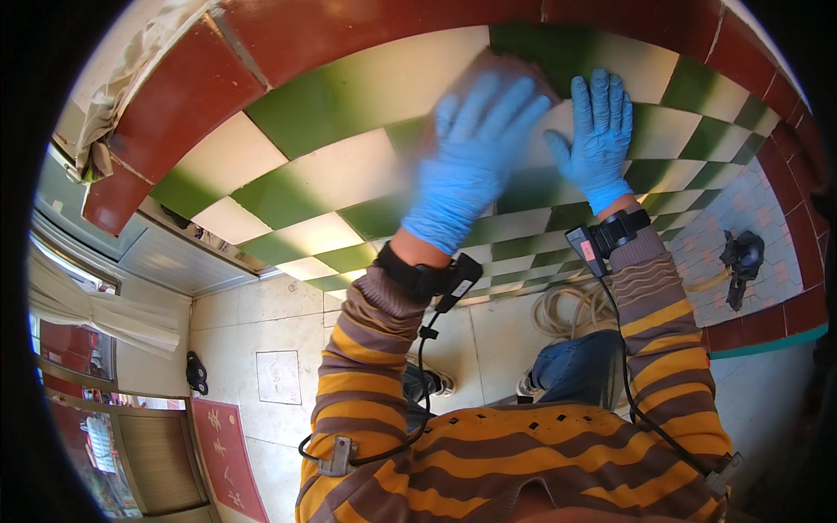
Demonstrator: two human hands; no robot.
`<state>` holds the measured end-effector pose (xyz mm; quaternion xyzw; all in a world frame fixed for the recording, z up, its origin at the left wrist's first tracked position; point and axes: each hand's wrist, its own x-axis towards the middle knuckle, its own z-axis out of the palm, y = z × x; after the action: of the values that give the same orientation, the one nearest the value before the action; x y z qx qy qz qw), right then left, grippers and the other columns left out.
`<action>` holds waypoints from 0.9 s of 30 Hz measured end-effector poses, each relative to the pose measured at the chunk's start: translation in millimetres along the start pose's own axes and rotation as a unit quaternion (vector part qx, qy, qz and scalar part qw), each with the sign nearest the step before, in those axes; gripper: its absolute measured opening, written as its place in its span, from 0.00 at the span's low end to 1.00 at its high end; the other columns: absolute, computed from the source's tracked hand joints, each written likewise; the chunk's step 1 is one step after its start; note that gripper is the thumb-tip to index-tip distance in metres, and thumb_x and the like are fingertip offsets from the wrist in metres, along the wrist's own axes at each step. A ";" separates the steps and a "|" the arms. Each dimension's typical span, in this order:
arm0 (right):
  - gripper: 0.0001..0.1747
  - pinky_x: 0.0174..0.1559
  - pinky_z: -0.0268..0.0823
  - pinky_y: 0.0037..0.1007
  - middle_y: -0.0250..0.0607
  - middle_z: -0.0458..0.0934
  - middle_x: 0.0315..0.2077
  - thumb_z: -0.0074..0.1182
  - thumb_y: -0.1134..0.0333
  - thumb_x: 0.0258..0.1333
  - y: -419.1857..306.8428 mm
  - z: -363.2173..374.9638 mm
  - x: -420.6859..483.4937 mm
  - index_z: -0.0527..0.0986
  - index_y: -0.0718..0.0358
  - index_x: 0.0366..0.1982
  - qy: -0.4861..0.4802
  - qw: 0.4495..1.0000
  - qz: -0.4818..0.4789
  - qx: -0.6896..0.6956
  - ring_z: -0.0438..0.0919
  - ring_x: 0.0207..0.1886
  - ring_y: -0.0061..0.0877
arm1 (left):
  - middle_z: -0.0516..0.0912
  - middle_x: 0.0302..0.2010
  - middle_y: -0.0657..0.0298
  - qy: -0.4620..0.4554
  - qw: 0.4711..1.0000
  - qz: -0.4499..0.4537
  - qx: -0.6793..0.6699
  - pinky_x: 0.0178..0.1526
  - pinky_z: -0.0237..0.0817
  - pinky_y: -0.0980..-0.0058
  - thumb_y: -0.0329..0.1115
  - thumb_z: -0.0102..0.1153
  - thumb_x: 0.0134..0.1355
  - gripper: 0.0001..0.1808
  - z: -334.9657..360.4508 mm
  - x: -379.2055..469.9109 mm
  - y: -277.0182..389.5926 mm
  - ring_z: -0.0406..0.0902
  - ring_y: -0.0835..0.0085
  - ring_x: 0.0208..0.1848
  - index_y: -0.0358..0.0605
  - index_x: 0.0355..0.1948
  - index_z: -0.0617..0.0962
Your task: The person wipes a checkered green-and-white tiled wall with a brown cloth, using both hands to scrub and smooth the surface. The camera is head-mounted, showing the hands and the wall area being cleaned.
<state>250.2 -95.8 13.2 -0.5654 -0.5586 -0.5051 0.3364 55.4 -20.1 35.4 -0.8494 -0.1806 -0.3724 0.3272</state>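
Both hands wear blue rubber gloves and lie against a wall of green and cream tiles [353,170]. My left hand [474,150] is blurred, its fingers spread over a brownish cloth [503,65] that it presses to the tiles at the top middle. The cloth's edges are blurred, and part of it is hidden under the hand. My right hand [596,134] rests flat on the tiles just to the right, palm down, the thumb apart from the fingers, with nothing seen in it. A black band with a small cabled device sits on each wrist.
Dark red tiles [366,39] edge the checkered surface. A coiled hose [569,310] lies on the floor by my legs. At the right, a black object [743,258] stands on a small-tiled surface. A bunched cloth [124,85] hangs at upper left; a red mat [229,457] lies lower left.
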 end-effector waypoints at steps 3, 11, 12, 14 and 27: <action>0.44 0.68 0.40 0.47 0.45 0.49 0.70 0.50 0.41 0.55 -0.9 -0.3 0.4 0.56 0.54 0.68 0.000 1.000 -0.003 -0.007 0.48 0.72 0.44 | 0.61 0.69 0.60 0.049 0.992 -0.101 -0.052 0.68 0.40 0.49 0.46 0.55 0.60 0.30 -10.3 -19.8 -38.2 0.53 0.49 0.69 0.65 0.65 0.68; 0.43 0.69 0.40 0.46 0.44 0.49 0.70 0.50 0.42 0.56 -2.8 0.7 0.1 0.56 0.54 0.68 -0.002 1.000 0.007 -0.008 0.48 0.72 0.43 | 0.49 0.69 0.34 0.193 0.938 -0.288 0.011 0.70 0.36 0.45 0.45 0.41 0.68 0.34 -36.2 -101.0 -153.7 0.42 0.36 0.71 0.31 0.67 0.56; 0.43 0.69 0.39 0.46 0.44 0.49 0.70 0.49 0.42 0.56 -3.1 0.8 0.4 0.56 0.53 0.68 -0.001 1.000 0.008 -0.004 0.48 0.72 0.43 | 0.47 0.70 0.35 0.201 0.928 -0.312 0.030 0.71 0.35 0.49 0.45 0.39 0.69 0.35 -38.1 -102.3 -160.9 0.42 0.38 0.72 0.30 0.68 0.53; 0.43 0.69 0.39 0.45 0.44 0.49 0.70 0.49 0.41 0.56 -3.6 0.8 0.5 0.56 0.53 0.68 0.002 1.000 0.013 0.000 0.47 0.72 0.42 | 0.45 0.70 0.34 0.239 0.901 -0.362 0.006 0.71 0.34 0.51 0.47 0.36 0.70 0.35 -37.7 -98.9 -161.6 0.42 0.39 0.72 0.30 0.68 0.52; 0.43 0.69 0.41 0.46 0.43 0.50 0.70 0.51 0.43 0.55 -3.9 0.8 -0.6 0.56 0.52 0.68 0.011 1.000 0.015 -0.003 0.50 0.71 0.42 | 0.52 0.72 0.49 0.085 0.976 -0.175 -0.095 0.67 0.29 0.37 0.48 0.48 0.64 0.31 -16.6 9.7 -3.3 0.41 0.37 0.72 0.54 0.67 0.65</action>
<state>246.6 -94.6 11.7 -0.5693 -0.5447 -0.5079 0.3482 51.4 -28.5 52.5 -0.7972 -0.2617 -0.5100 0.1895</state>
